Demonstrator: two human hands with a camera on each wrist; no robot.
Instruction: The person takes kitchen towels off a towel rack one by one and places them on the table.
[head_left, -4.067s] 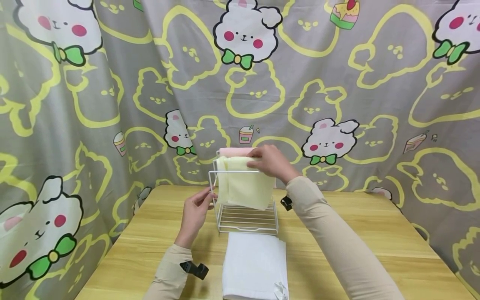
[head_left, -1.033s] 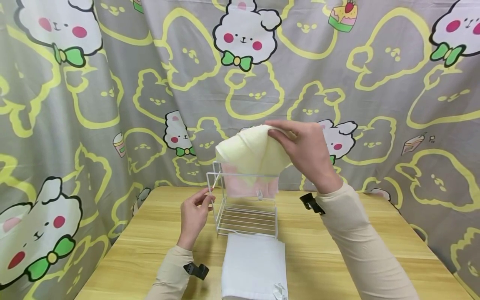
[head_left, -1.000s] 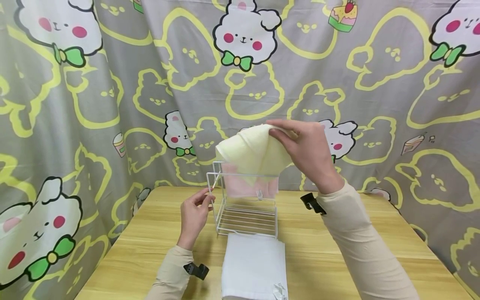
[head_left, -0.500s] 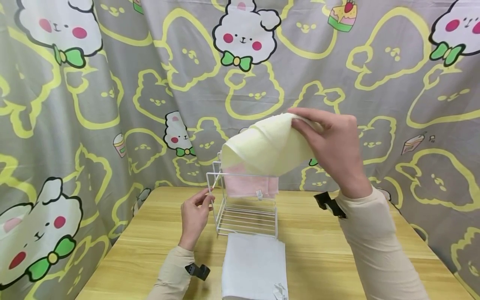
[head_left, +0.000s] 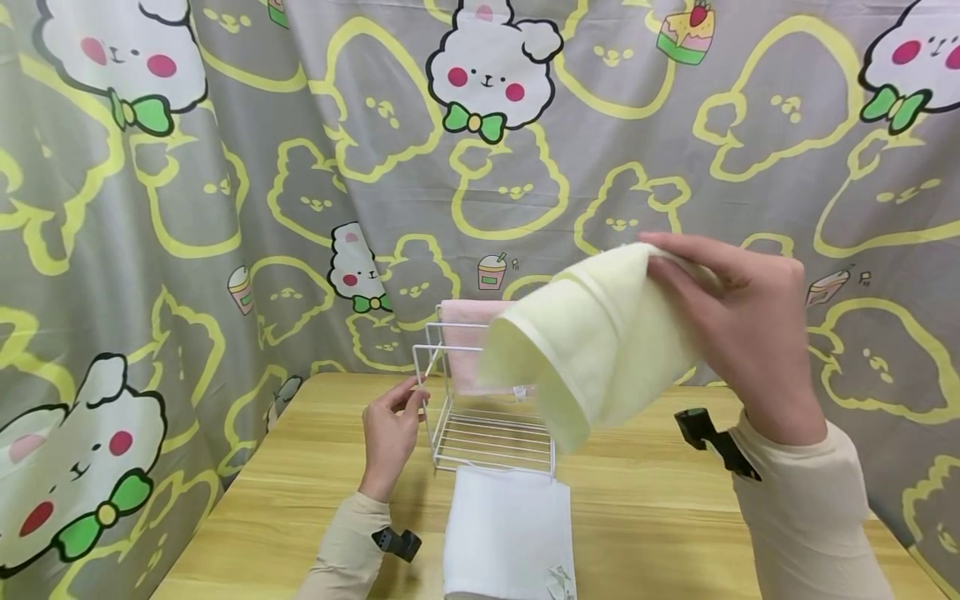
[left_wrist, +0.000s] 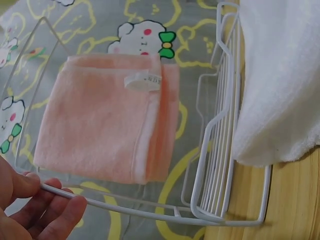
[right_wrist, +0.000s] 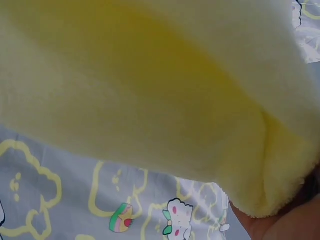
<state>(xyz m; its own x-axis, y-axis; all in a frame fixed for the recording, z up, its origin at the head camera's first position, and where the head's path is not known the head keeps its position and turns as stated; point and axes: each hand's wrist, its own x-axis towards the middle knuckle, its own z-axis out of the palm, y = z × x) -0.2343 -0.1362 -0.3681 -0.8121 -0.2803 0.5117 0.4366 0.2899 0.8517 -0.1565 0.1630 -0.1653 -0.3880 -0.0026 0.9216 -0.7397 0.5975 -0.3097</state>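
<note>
My right hand [head_left: 757,325] pinches a folded pale yellow towel [head_left: 600,325] by its top edge, held in the air to the right of the rack. In the right wrist view the yellow towel [right_wrist: 125,95] fills most of the picture and hides nearly all of the hand. A white wire rack [head_left: 491,437] stands on the table; my left hand [head_left: 392,425] holds its left side bar between thumb and fingers. Over the rack's rear bar hangs a folded pink towel [left_wrist: 100,120] with a white tag, partly covered by the yellow one in the head view.
A folded white towel [head_left: 510,533] lies on the wooden table [head_left: 660,508] just in front of the rack, a tag at its near right corner. Behind the table hangs a grey curtain [head_left: 405,200] with cartoon rabbits.
My right hand has lifted the yellow towel off the rack and carried it rightward, lowering slightly at the end. More of the pink towel shows. The left hand keeps its hold on the rack.
</note>
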